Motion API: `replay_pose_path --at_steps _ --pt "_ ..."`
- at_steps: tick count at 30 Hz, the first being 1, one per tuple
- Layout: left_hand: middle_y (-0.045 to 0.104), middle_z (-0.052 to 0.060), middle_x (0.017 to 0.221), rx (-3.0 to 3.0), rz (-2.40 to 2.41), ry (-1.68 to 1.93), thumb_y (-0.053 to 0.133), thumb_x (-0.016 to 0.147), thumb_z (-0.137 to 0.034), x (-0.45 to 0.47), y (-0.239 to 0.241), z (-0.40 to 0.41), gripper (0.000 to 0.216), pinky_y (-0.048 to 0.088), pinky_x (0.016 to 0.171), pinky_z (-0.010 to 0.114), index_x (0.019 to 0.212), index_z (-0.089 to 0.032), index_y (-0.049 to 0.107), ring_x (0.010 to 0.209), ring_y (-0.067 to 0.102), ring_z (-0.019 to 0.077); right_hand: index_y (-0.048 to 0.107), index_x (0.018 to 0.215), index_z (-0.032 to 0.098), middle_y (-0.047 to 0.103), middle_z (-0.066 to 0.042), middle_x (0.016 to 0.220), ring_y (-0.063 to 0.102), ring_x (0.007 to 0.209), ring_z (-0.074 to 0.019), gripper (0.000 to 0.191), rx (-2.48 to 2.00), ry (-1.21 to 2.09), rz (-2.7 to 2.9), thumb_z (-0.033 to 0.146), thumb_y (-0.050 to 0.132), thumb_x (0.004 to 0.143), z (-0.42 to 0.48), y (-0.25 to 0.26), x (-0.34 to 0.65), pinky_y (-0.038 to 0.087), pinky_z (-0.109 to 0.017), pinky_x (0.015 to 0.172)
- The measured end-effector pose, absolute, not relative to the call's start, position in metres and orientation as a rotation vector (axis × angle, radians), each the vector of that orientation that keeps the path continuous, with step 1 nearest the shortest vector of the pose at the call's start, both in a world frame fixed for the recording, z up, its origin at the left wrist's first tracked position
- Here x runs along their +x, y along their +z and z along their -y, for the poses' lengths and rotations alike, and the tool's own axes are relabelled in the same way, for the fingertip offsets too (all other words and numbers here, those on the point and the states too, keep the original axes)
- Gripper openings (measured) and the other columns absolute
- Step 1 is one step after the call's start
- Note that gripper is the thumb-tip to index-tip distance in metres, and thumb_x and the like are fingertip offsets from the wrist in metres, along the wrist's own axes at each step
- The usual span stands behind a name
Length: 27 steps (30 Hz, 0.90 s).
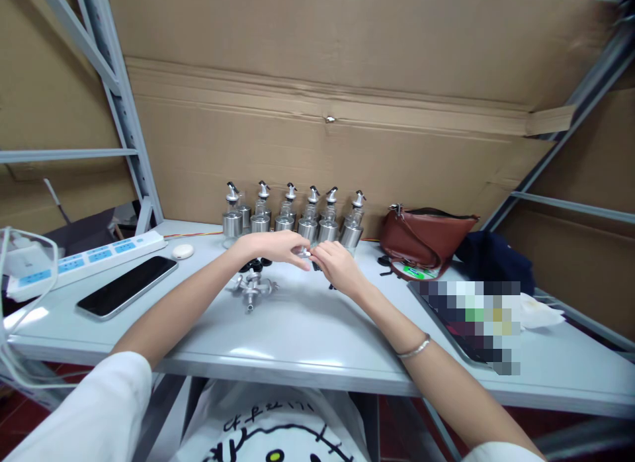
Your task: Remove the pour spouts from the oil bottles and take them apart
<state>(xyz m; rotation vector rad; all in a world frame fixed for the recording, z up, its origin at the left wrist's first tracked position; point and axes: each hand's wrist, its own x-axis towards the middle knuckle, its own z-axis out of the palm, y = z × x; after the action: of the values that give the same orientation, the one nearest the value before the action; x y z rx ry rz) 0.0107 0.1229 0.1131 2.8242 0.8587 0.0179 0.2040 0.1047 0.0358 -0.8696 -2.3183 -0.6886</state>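
**Two hands meet over a small part at the bench**

Nearest the camera, white sleeves and a printed white garment show below the edge of the pale table. Both bare forearms reach out over it, the right one wearing a thin bracelet at the wrist.

Mid-table, the left hand and the right hand come together fingertip to fingertip. Their fingers are drawn narrow, pinching a small pale part between them, just above the tabletop; what the part is cannot be told at this size. Just below the left hand lies a small heap of loose metal pourer spouts, with a few dark caps beside the left wrist.

To the left lie a dark phone face up, a white power strip with blue sockets, and a small white oval object. To the right sits a pixelated flat item near the table edge, with white crumpled material beside it.

Just behind the hands stands a row of glass and steel dispenser bottles, upright with spouts on top. Right of them rests a brown leather bag, then a dark garment. Behind everything, large cardboard sheets lean against grey metal racking
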Motion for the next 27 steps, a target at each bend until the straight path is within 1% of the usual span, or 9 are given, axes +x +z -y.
replay_pose_path --at_steps 2,4,8,12,14,17,19,23,27 --pt "0.061 0.004 0.085 2.804 -0.792 0.065 0.044 0.084 -0.047 0.011 0.114 -0.123 0.034 0.036 0.066 0.023 0.083 -0.016 0.059 0.077 0.052 0.0154 0.055 0.082 0.017 0.060 -0.005 0.073 0.047 0.070 -0.0165 0.036 -0.870 -0.682 2.319 0.031 0.026 0.097 -0.106 0.035 0.204 0.030 -0.027 0.065" --pt "0.062 0.004 0.082 2.743 -0.758 0.081 0.043 0.085 -0.043 0.011 0.114 -0.125 0.032 0.036 0.067 0.023 0.080 -0.016 0.059 0.076 0.054 0.0144 0.056 0.081 0.017 0.060 -0.005 0.072 0.047 0.069 -0.0162 0.036 -0.877 -0.671 2.314 0.031 0.027 0.097 -0.106 0.035 0.203 0.030 -0.027 0.064" --pt "0.062 0.003 0.080 2.596 -0.746 0.024 0.045 0.083 -0.044 0.009 0.117 -0.128 0.033 0.036 0.064 0.023 0.080 -0.015 0.058 0.073 0.054 0.0143 0.057 0.080 0.017 0.059 -0.005 0.070 0.047 0.067 -0.0165 0.037 -0.875 -0.633 2.283 0.032 0.027 0.097 -0.104 0.035 0.201 0.032 -0.027 0.064" --pt "0.063 0.002 0.078 2.419 -0.659 -0.021 0.040 0.086 -0.043 0.003 0.121 -0.128 0.030 0.037 0.070 0.024 0.095 -0.017 0.053 0.076 0.055 0.0141 0.059 0.084 0.017 0.060 -0.007 0.071 0.050 0.068 -0.0175 0.038 -0.861 -0.548 2.269 0.032 0.027 0.096 -0.101 0.038 0.202 0.037 -0.029 0.065" --pt "0.062 0.002 0.081 2.414 -0.729 -0.010 0.039 0.087 -0.040 0.000 0.121 -0.130 0.027 0.037 0.070 0.025 0.100 -0.019 0.049 0.076 0.054 0.0135 0.060 0.086 0.017 0.061 -0.008 0.075 0.052 0.072 -0.0182 0.035 -0.876 -0.465 2.249 0.032 0.030 0.096 -0.100 0.039 0.204 0.040 -0.030 0.068" --pt "0.061 0.003 0.091 2.510 -0.904 0.009 0.040 0.085 -0.037 -0.003 0.119 -0.137 0.024 0.037 0.066 0.024 0.099 -0.019 0.048 0.076 0.053 0.0142 0.062 0.090 0.018 0.065 -0.009 0.088 0.058 0.083 -0.0182 0.029 -0.878 -0.293 2.162 0.029 0.036 0.093 -0.100 0.039 0.206 0.045 -0.031 0.076" --pt "0.060 0.004 0.093 2.565 -1.001 0.014 0.040 0.084 -0.035 -0.005 0.116 -0.143 0.024 0.037 0.066 0.024 0.100 -0.019 0.047 0.079 0.053 0.0154 0.065 0.093 0.019 0.067 -0.008 0.094 0.060 0.085 -0.0170 0.024 -0.894 -0.170 2.067 0.028 0.042 0.091 -0.101 0.037 0.206 0.048 -0.030 0.078" --pt "0.061 0.006 0.094 2.618 -1.114 0.029 0.039 0.085 -0.038 -0.007 0.114 -0.147 0.029 0.038 0.066 0.026 0.106 -0.019 0.044 0.080 0.054 0.0177 0.067 0.090 0.020 0.068 -0.006 0.089 0.062 0.074 -0.0152 0.020 -0.973 0.079 1.878 0.030 0.052 0.083 -0.104 0.036 0.205 0.052 -0.028 0.069" --pt "0.061 0.005 0.093 2.611 -1.113 0.020 0.039 0.084 -0.038 -0.008 0.117 -0.145 0.028 0.038 0.065 0.025 0.104 -0.019 0.045 0.079 0.054 0.0169 0.068 0.083 0.018 0.068 -0.006 0.083 0.062 0.072 -0.0159 0.021 -1.025 0.227 1.743 0.033 0.052 0.081 -0.103 0.039 0.206 0.052 -0.027 0.066"
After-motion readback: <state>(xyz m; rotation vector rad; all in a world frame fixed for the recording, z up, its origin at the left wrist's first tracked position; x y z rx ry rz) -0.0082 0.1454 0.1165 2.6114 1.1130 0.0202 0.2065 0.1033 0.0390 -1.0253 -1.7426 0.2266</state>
